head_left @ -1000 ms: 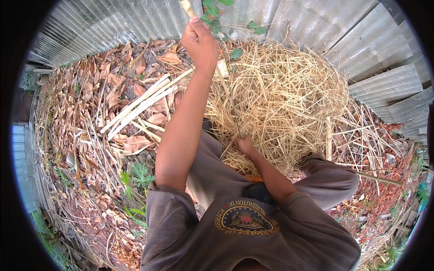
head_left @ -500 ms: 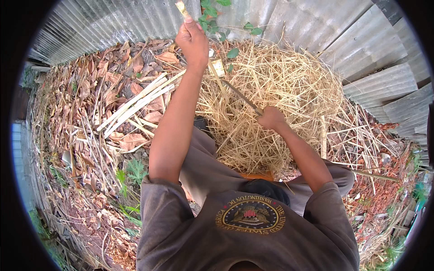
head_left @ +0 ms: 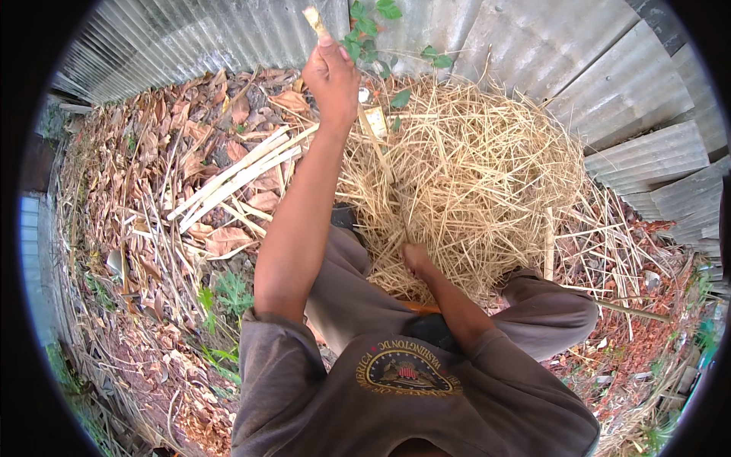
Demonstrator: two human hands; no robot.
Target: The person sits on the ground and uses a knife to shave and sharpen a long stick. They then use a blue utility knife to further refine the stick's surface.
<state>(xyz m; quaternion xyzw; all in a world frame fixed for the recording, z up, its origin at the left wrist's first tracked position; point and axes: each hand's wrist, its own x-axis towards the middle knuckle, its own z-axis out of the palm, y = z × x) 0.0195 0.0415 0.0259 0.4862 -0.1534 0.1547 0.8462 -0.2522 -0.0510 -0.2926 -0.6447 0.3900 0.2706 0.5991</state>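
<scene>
My left hand [head_left: 333,80], arm stretched far out, is closed round the upper part of a pale bamboo strip [head_left: 376,145]. The strip's frayed top end sticks out above the thumb, and its lower length slants down over the shavings. Nearer my lap, my right hand [head_left: 416,260] is closed on the handle of a long knife, which the fingers hide. Its dark, narrow blade [head_left: 403,213] points away from me and meets the strip's lower end, though motion and the straw-coloured background blur the contact.
A broad heap of thin shavings [head_left: 487,167] lies before my legs. Several split strips [head_left: 228,181] rest on dry leaves [head_left: 221,240] at left. Corrugated metal sheets [head_left: 548,53] stand behind, with a green vine [head_left: 365,34] hanging there. A black object [head_left: 345,215] sits by my left knee.
My right hand has drawn the knife toward my body and to the left, and the blade now points more straight away. The left hand stays nearly in place with the strip.
</scene>
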